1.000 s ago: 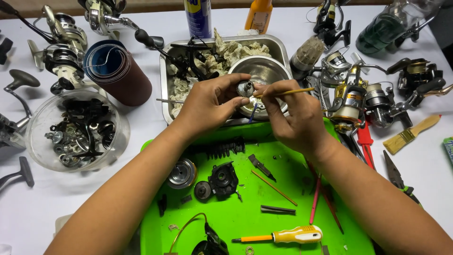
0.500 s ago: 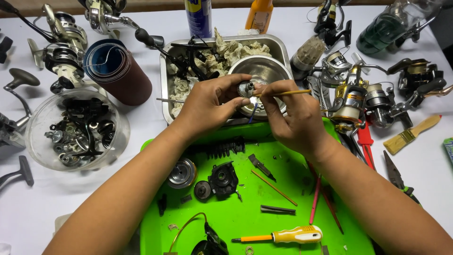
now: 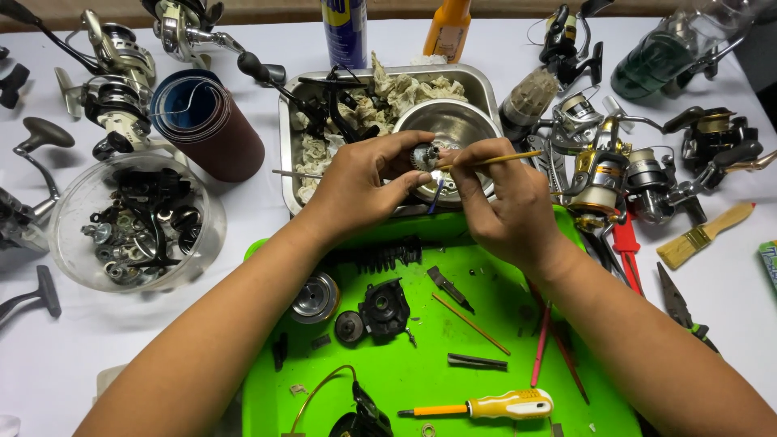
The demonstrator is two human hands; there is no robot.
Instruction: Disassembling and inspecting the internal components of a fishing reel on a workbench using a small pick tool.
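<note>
Gear [image 3: 424,155], small and metal, sits pinched in our left hand [image 3: 364,188] over the steel bowl [image 3: 457,121] at twelve o'clock, while our right hand [image 3: 506,206] pinches a thin brush [image 3: 494,159] against it, so we judge cleaning underway, calling for steady strokes.

Tray [image 3: 502,396]: bright green. Screwdriver [image 3: 494,404]: yellow handle, orange shaft. Tabletop [image 3: 48,364]: white. Sandpaper roll [image 3: 212,123]: maroon outside, blue inside. Pan [image 3: 486,85]: silver steel. Brush [image 3: 702,235]: pale wood handle.
</note>
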